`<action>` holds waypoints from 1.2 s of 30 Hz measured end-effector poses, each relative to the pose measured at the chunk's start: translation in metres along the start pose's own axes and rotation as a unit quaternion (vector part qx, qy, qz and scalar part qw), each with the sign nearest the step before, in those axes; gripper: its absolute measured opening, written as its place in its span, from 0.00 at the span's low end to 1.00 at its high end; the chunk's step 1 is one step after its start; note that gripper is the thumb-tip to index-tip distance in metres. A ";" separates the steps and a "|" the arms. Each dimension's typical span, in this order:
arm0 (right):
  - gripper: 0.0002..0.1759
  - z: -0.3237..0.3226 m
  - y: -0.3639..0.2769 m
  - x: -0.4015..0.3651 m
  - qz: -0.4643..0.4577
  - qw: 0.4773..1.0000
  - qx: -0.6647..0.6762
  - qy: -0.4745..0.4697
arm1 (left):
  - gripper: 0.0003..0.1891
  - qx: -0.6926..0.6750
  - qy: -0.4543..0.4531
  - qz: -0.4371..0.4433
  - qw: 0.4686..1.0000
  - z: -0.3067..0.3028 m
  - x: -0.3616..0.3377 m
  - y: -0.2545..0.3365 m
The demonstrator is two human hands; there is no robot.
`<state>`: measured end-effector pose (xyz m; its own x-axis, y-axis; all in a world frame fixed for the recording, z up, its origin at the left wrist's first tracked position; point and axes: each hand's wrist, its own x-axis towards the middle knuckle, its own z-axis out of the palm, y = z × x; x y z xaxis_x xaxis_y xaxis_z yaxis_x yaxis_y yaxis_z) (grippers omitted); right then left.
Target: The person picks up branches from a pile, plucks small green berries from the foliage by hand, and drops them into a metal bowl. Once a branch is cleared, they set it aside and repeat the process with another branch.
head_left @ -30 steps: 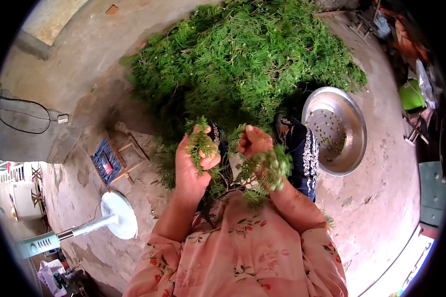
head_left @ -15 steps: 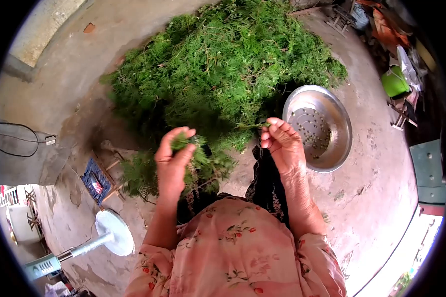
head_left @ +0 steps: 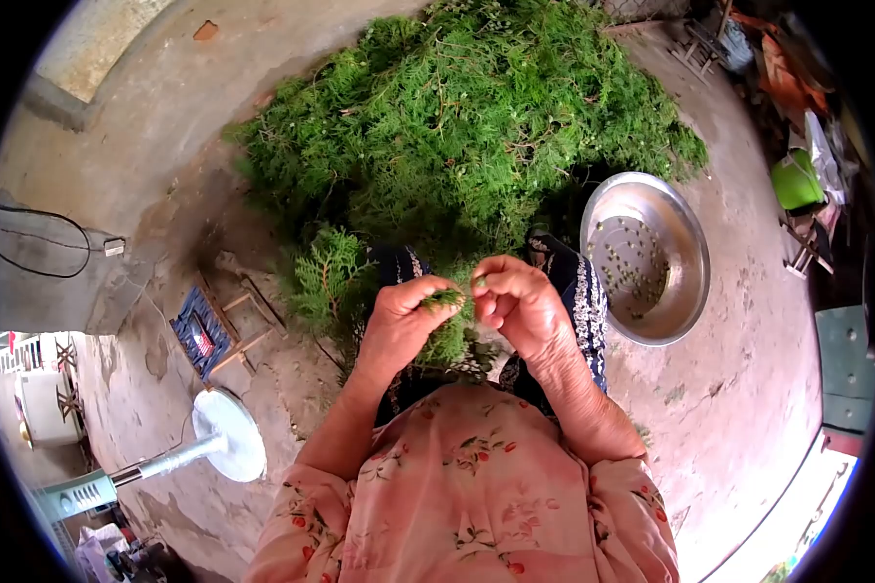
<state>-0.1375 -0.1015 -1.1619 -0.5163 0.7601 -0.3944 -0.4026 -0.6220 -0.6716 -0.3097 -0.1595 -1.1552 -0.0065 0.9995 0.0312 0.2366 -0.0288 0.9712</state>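
My left hand (head_left: 399,325) is closed round a leafy green conifer sprig (head_left: 443,299), its foliage showing between thumb and fingers. Close beside it, the thumb and forefinger of my right hand (head_left: 525,306) pinch a small green cone-like piece (head_left: 480,282). Both hands are above my lap, nearly touching. Below and left of them hangs a feathery conifer branch (head_left: 329,267). A large heap of cut green branches (head_left: 476,117) lies in front of me. Small round green pieces (head_left: 637,257) are scattered over the bottom of a metal basin (head_left: 692,282) to the right of the heap.
On the left are a small blue-topped stool (head_left: 204,332) and a fan (head_left: 228,434) with a round white base. A green bucket (head_left: 795,180) stands among clutter at far right. A black cable (head_left: 37,272) loops by the left wall.
My hands have come together over my lap; the left moved right, the right moved left. The sprig stretched toward my right hand is no longer visible there. The view has shifted slightly.
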 end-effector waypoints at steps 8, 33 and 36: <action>0.03 -0.171 -0.029 -0.015 -0.213 0.940 0.175 0.200 | 0.07 -0.339 0.278 -0.137 0.888 -0.027 0.011 -0.003; 0.08 0.061 0.063 -0.015 0.021 0.992 -0.114 0.053 | 0.17 -0.422 0.437 -0.119 0.785 -0.050 -0.001 -0.017; 0.07 0.054 0.080 -0.003 -0.081 0.976 -0.199 0.030 | 0.15 -0.299 0.426 -0.138 0.843 -0.055 -0.005 -0.014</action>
<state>-0.2092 -0.1641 -1.1807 -0.4211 0.8593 -0.2904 -0.1430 -0.3791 -0.9142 -0.3665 -0.1649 -1.1564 -0.7364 0.6041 -0.3046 -0.4185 -0.0530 0.9067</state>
